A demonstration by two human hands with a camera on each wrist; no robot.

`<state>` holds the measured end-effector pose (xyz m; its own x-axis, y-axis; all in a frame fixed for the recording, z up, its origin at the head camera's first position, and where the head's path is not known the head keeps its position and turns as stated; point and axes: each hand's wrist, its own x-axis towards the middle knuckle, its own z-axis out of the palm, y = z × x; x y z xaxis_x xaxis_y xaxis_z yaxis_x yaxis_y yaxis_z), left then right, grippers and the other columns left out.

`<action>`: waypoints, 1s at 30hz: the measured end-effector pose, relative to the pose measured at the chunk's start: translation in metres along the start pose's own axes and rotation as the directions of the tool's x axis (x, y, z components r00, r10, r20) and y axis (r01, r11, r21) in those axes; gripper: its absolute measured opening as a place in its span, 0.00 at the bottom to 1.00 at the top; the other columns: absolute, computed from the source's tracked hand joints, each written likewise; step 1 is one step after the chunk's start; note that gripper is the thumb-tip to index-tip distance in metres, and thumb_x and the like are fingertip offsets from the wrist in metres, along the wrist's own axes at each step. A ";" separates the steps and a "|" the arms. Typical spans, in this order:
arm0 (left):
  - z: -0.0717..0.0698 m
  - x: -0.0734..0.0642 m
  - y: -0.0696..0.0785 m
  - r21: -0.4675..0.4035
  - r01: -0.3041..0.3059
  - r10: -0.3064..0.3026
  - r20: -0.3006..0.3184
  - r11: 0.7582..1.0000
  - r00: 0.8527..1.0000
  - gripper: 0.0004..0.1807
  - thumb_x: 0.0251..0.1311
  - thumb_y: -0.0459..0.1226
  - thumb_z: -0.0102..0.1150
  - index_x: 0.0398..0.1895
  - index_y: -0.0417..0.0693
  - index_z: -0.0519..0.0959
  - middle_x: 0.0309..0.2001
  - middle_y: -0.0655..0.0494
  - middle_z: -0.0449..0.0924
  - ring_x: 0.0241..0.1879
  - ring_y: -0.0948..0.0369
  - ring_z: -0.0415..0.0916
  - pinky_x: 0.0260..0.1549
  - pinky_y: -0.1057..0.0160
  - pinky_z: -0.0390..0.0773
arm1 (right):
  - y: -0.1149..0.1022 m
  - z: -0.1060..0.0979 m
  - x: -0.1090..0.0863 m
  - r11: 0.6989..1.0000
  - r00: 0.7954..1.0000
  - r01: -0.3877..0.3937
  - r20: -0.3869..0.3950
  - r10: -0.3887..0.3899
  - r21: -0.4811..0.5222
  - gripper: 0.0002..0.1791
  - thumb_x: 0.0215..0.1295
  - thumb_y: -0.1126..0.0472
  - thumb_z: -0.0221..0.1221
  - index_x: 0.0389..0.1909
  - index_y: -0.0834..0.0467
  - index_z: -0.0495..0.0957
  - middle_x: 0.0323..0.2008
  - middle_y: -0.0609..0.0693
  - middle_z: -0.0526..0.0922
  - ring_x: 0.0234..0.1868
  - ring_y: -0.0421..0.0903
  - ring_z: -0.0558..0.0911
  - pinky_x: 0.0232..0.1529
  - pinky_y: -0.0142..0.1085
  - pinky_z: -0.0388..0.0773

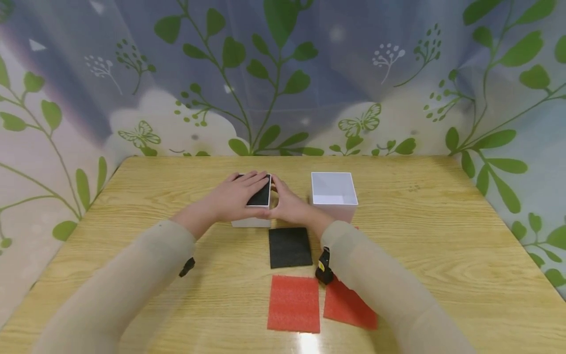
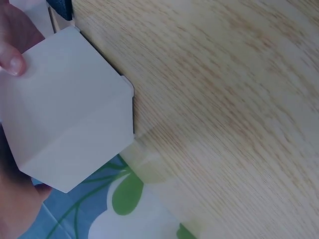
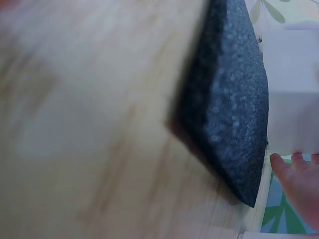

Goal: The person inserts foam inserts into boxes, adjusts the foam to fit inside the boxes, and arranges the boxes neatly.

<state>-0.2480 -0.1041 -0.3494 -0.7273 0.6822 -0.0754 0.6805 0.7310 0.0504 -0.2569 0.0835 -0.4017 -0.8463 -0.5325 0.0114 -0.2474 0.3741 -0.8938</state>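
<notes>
A leaf-printed curtain (image 1: 323, 93) backs the pale wood-grain tabletop (image 1: 420, 226). The left hand (image 1: 236, 199) lies with straight fingers across the black square panel (image 1: 261, 194) topping the left white box (image 1: 251, 222); the right hand (image 1: 292, 205) holds its side between fingers and thumb. Only the right wrist view shows the loose black foam square's thickness. Counted: two boxes, one loose black foam square (image 1: 290, 247), two red squares (image 1: 294, 304).

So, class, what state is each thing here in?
Left white box: upright, gripped by right hand
Far black square: at that box's mouth, partly under left hand
Right white box: upright, open on top
Near black square: flat
Left red square: flat
Right red square: flat, partly hidden
</notes>
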 end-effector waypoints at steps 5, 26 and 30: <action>0.000 0.000 0.000 -0.012 -0.005 0.005 0.014 1.000 1.000 0.49 0.57 0.70 0.35 0.73 0.49 0.47 0.73 0.52 0.44 0.71 0.53 0.40 0.64 0.44 0.46 | 0.001 -0.001 -0.001 1.000 1.000 -0.002 0.003 0.002 -0.009 0.55 0.51 0.59 0.69 0.72 0.53 0.40 0.71 0.56 0.44 0.69 0.53 0.52 0.64 0.45 0.57; -0.005 -0.048 -0.029 -0.042 0.094 -0.096 -0.051 0.995 0.994 0.32 0.70 0.51 0.41 0.70 0.42 0.57 0.70 0.45 0.52 0.69 0.46 0.47 0.61 0.37 0.44 | -0.001 0.001 -0.003 0.994 0.995 -0.096 -0.012 0.095 -0.056 0.62 0.48 0.50 0.71 0.73 0.51 0.35 0.71 0.55 0.46 0.69 0.50 0.54 0.64 0.47 0.56; -0.011 -0.048 -0.031 -0.091 0.094 -0.100 -0.055 0.991 0.993 0.31 0.68 0.47 0.47 0.68 0.40 0.60 0.69 0.44 0.56 0.68 0.44 0.49 0.60 0.36 0.47 | -0.001 0.002 -0.002 0.994 0.996 -0.093 -0.014 0.092 -0.054 0.62 0.48 0.50 0.71 0.73 0.53 0.36 0.70 0.55 0.47 0.69 0.50 0.55 0.64 0.47 0.56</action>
<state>-0.2352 -0.1588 -0.3368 -0.7953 0.6057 -0.0248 0.5979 0.7905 0.1332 -0.2541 0.0832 -0.4018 -0.8722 -0.4848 -0.0648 -0.1928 0.4625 -0.8654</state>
